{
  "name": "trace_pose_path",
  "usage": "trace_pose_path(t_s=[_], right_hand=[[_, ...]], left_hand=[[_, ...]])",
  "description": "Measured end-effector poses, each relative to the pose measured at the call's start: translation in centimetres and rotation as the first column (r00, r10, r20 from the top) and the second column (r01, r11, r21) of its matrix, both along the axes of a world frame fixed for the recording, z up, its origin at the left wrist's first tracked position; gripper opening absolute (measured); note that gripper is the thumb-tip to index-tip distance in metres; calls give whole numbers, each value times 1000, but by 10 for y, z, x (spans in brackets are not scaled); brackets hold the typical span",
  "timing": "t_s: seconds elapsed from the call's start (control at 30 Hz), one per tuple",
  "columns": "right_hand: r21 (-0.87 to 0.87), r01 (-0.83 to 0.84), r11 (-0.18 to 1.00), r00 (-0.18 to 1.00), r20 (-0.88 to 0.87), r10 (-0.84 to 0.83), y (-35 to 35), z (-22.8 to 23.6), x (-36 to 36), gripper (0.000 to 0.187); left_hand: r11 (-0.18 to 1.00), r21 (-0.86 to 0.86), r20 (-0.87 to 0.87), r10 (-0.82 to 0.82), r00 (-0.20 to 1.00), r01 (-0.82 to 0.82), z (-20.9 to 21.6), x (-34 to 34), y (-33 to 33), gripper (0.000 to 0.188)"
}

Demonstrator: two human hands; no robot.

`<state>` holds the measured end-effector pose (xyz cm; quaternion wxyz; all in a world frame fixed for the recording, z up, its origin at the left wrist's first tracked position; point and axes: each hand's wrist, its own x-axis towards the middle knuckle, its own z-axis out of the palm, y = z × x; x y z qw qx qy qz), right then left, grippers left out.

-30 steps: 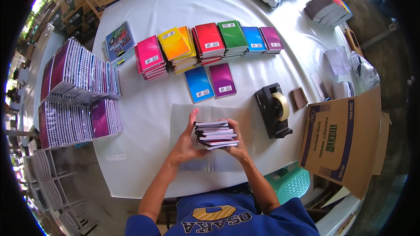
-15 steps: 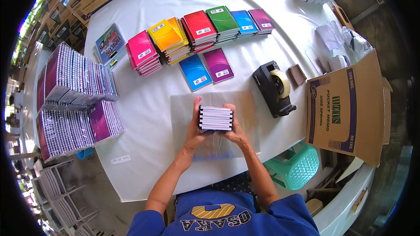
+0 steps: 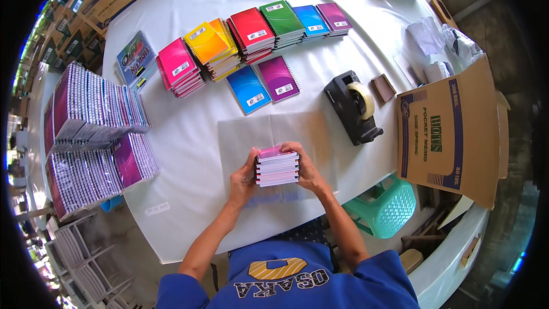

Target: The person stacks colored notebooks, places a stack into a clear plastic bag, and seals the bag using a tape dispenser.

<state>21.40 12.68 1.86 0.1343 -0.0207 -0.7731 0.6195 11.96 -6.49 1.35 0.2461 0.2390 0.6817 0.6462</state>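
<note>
While the left hand (image 3: 243, 178) and right hand (image 3: 307, 167) clamp opposite ends of a small stack of pink-topped spiral notepads (image 3: 277, 166), squaring its edges, it sits over a clear plastic sheet (image 3: 269, 131) on the white bench (image 3: 189, 143).

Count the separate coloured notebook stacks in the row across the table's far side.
6, left to right: pink stack, yellow stack, red stack, green stack, blue stack, purple stack. Two single notebooks lie in front; more may be hidden in other piles.

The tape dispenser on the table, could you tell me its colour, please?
Black, as the head view shows: the tape dispenser.
</note>
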Motion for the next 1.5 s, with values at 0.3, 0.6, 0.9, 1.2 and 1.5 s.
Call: trace_pose_path(t_s=[0.3,0.6,0.9,1.2,1.5], right_hand=[[-247,282,927,827,553,-105,4,36,-8,72],[288,255,923,816,448,-365,-11,12,-1,60],[288,279,916,812,438,-385,-9,9,-3,60],[411,479,775,764,239,-599,10,-5,29,48],[798,419,433,354,295,-887,19,-12,88,27]], left_hand=[[938,-310,207,-89,974,151,35,-30,19,47],[938,-346,104,63,993,-23,11,-15,26,30],[935,-354,159,27,987,31,22,-19,31,33],[965,-263,262,84,961,-13,13,-19,23,48],[973,-211,609,56,791,93,11,-7,-8,67]])
